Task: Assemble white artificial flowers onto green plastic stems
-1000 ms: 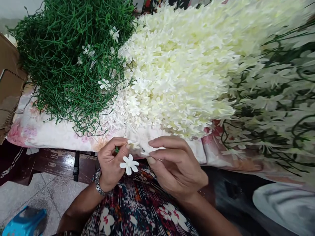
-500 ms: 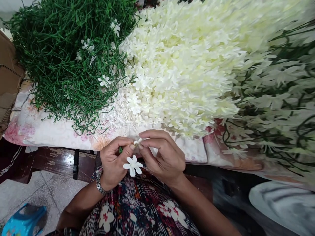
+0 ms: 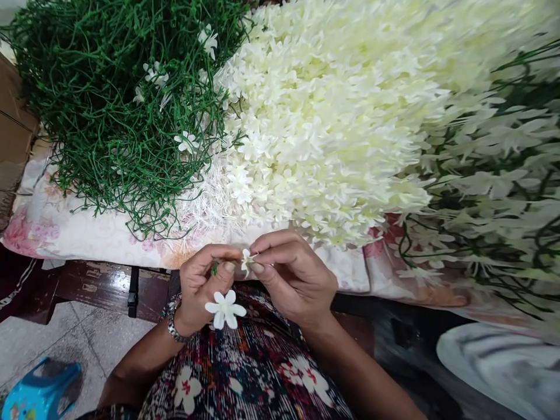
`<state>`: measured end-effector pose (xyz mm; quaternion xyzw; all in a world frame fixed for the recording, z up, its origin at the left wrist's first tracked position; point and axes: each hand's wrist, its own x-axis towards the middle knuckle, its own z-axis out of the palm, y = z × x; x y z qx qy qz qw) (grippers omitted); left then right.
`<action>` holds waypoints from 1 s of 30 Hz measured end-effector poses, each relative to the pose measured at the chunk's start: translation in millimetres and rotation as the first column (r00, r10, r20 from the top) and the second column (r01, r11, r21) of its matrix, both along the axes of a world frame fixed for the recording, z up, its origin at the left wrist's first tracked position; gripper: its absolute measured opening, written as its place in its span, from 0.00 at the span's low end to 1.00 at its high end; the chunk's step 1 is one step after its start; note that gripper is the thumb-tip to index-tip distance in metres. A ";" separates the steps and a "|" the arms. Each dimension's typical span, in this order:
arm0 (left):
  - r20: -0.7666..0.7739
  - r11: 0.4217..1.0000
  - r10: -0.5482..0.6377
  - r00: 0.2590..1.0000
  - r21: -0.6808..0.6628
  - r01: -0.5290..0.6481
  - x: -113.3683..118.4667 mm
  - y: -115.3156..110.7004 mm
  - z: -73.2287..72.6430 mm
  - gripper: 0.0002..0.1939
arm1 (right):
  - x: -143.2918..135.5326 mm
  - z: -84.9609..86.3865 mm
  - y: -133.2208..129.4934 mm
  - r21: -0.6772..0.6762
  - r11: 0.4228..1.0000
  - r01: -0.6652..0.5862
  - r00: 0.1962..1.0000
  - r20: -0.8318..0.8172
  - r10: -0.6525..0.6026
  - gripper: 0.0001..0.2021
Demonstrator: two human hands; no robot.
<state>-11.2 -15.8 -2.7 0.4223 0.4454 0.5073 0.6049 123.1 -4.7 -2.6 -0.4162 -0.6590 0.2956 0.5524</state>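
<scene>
- The left hand [image 3: 196,286] is pinching with thumb [image 3: 220,280] and index finger [image 3: 221,251].
- Just beside its fingertips, the right hand [image 3: 301,280] is pinching too, fingers [image 3: 284,252] bending.
- Behind the hands, left forearm [image 3: 142,361] and right forearm [image 3: 359,361] are slanting inward.

Flower heap [image 3: 328,116] on cloth [image 3: 109,233]. Left of heap: stem pile [image 3: 109,105], farther box [image 3: 15,128]. Right: flower sprays [image 3: 494,186]. Before: left hand [image 3: 203,286], right hand [image 3: 300,280].

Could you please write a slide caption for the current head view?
Left hand and right hand meet at a small flower, near piles of green stems and white blossoms.
</scene>
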 end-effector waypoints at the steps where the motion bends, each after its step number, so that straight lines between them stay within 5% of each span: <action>1: 0.020 0.999 -0.011 1.000 -0.031 0.012 0.5 0.5 0.0 0.05 | -0.2 0.2 -0.1 -0.014 1.000 -0.011 1.000 -0.025 0.011 0.09; 5: 0.062 0.998 -0.023 0.998 -0.060 0.027 2.6 2.8 2.9 0.02 | -1.9 0.7 -0.2 0.005 0.999 -0.041 0.998 -0.049 0.041 0.10; 19: -0.138 0.970 -0.005 0.990 0.240 0.038 1.9 3.9 5.8 0.04 | 4.2 3.8 -1.0 0.054 0.995 -0.085 0.995 0.062 0.082 0.11; 26: -0.168 0.996 0.032 0.985 0.083 -0.018 2.2 2.6 6.4 0.01 | 6.8 6.4 1.3 -0.178 0.968 -0.178 0.983 0.021 0.184 0.18; 30: -0.221 0.992 0.081 0.972 0.113 -0.057 2.1 1.9 5.4 0.01 | 7.3 9.6 3.4 -0.209 0.958 -0.194 0.963 0.145 0.227 0.21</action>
